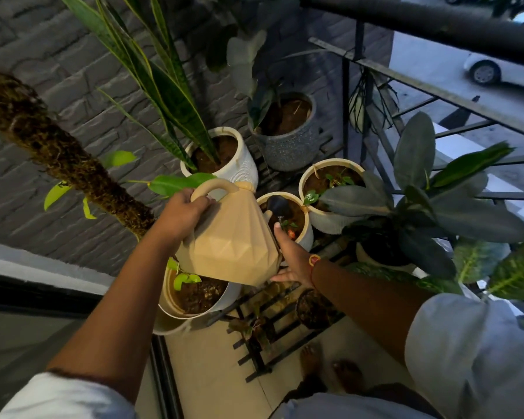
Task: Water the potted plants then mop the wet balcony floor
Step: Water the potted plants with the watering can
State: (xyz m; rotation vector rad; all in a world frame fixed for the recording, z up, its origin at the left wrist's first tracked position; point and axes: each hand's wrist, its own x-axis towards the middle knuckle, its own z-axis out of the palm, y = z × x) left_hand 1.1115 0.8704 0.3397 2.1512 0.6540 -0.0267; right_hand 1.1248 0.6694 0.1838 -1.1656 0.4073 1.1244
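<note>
1. Dim light, wide-angle bend at the edges. The watering can (230,237), beige and faceted, is held tilted above the pots, its dark spout head (277,204) over the small pot (306,234).
2. Left hand (180,213): fingers curled round the can's loop handle, gripping it.
3. Right hand (294,258): palm laid against the can's lower right side, thumb straight up. The fingers run under the base and are mostly hidden.
4. Cannot tell whether water is leaving the spout; too dark and small there.
5. The can covers part of the near pot (191,313), whose soil and a few pale leaves show below it.
6. Behind: a white ribbed pot (245,167) with long striped leaves cut off at the top, a grey speckled pot (288,152), and a cream pot (321,216) partly behind broad dark leaves.
7. Moss pole (58,152) runs out of frame at left.
8. Floor (212,373): tiles, wet or dry not readable. Bare feet (330,367) blurred beside a black slatted rack (270,328).
</note>
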